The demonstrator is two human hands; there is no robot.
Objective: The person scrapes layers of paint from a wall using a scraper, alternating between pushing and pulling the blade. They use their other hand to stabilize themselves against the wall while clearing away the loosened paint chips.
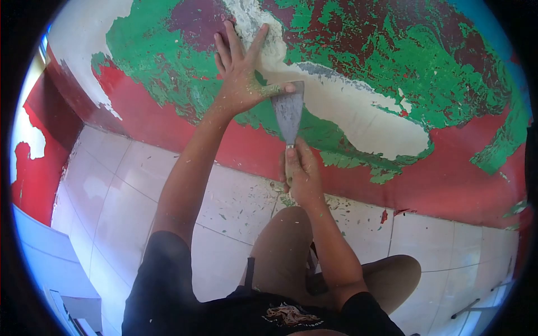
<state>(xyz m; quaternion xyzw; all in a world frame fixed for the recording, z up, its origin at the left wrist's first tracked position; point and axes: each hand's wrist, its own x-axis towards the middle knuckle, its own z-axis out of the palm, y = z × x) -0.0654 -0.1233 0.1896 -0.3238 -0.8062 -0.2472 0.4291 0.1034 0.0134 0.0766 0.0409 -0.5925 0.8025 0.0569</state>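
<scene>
My right hand [301, 172] is wrapped round the handle of a putty knife [289, 115], whose broad grey blade points up against the wall [386, 131]. My left hand [241, 78] lies on the wall with its fingers spread upward, its thumb reaching across the upper edge of the blade. Green and dark red paint covers the wall in ragged patches, with a bare whitish area [370, 112] beside the blade. Rough whitish plaster shows above, next to the left fingertips. The knife's handle is mostly hidden in my right hand.
Paint flakes [347, 210] litter the tiled floor [140, 173] along the foot of the wall. My bent knee [283, 229] is just below my right hand. A pale blue object [50, 257] stands at the lower left. At the left, another wall [47, 140] meets this one.
</scene>
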